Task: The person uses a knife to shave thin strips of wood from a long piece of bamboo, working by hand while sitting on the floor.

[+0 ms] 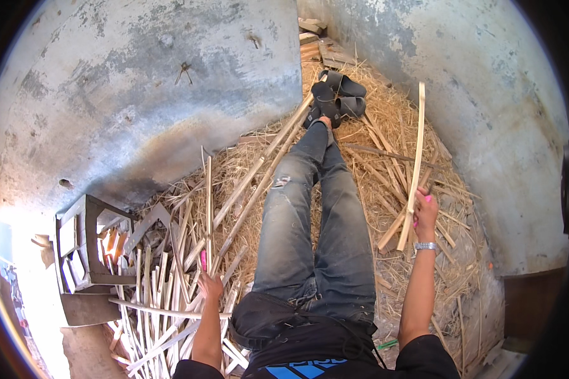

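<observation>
In my right hand (426, 211), a long pale strip of split bamboo or wood (417, 142) stands nearly upright, slightly bowed, with my fingers closed round its lower part. Pink shows on the fingers, and a watch (425, 246) is on that wrist. My left hand (210, 286) is low beside my left thigh, its fingers closed at the bottom of a narrow upright strip (209, 208). Pink shows on a finger here too. A thin dark hooked piece (202, 153) sits at that strip's top. My legs (291, 221) stretch out between the hands.
Many pale strips (161, 303) lie heaped at the lower left, beside a dark wooden frame (88, 252). Straw-like shavings (385, 132) cover the ground. Long strips (259, 183) lie along my left leg. Dark sandals (342, 82) are by my feet. Worn grey walls (221, 57) rise beyond.
</observation>
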`<state>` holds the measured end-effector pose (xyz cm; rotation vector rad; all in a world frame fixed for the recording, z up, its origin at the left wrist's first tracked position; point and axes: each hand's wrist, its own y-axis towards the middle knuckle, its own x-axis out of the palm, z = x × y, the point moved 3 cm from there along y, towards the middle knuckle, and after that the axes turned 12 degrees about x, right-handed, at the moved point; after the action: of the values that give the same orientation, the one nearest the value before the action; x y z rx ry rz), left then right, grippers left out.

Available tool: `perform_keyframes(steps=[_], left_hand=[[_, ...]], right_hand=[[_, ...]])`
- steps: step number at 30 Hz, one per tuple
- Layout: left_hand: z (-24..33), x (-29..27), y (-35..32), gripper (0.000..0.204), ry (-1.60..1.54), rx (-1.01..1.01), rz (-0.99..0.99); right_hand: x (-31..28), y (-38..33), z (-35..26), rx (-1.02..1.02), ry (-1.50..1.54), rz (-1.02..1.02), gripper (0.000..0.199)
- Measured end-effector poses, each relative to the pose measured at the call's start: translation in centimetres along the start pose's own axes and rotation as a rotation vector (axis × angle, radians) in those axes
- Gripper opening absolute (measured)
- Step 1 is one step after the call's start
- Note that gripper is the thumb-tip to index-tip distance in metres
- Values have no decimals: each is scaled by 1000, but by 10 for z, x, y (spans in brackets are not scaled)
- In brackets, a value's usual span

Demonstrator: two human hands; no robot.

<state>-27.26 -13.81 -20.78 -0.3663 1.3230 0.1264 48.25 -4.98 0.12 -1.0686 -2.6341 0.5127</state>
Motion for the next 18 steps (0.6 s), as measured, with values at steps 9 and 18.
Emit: perform_keyframes(steps=[9,18], left_hand=[[18,8,-34,44,-26,119,-126],[7,-18,8,47,-184,274,11]], right_hand=[[-89,22,152,386,310,392,21],[6,30,160,337,304,267,21]])
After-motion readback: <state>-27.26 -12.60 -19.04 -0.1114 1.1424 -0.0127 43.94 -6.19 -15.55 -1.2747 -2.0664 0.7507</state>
